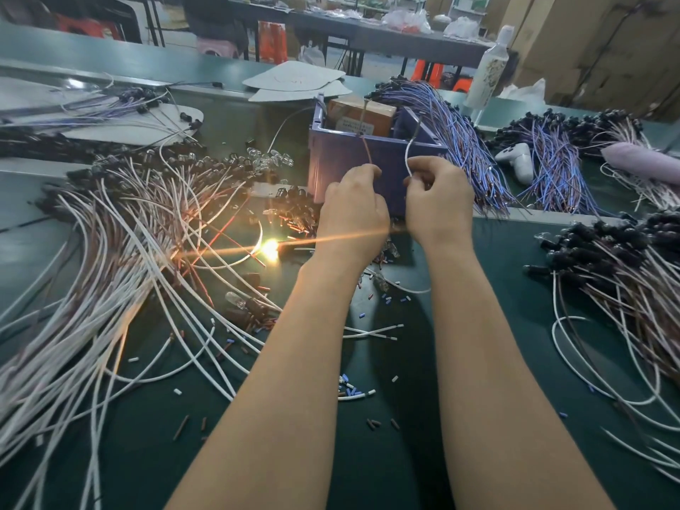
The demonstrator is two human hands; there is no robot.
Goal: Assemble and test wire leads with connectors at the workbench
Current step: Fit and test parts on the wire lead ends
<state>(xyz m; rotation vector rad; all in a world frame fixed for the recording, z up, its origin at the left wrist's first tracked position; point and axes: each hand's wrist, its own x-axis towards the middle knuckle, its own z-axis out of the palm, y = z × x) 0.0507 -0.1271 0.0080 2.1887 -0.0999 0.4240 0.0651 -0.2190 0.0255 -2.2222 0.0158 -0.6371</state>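
Both hands are raised right in front of the blue box (336,156). The left hand (353,209) has its fingers curled and pinches a brown wire (367,149) that runs up over the box's front wall. The right hand (439,204) has its fingers curled and pinches a white wire (406,156) that arcs up to the box's inner divider. The hands are close together but not touching.

A cardboard carton (362,114) sits inside the box. A lit bulb (270,248) glows on the green table (404,447), near the box on its lower left. A big loose pile of white and brown leads (128,259) spreads left of the box. A blue-purple wire bundle (461,141) lies against the box's right side, with a white handheld device (517,161) just beyond it. More dark-capped leads (625,285) lie further right. Clear bulbs (272,156) are heaped left of the box. Small cut wire bits (349,384) are scattered on the table below the box, between the forearms.
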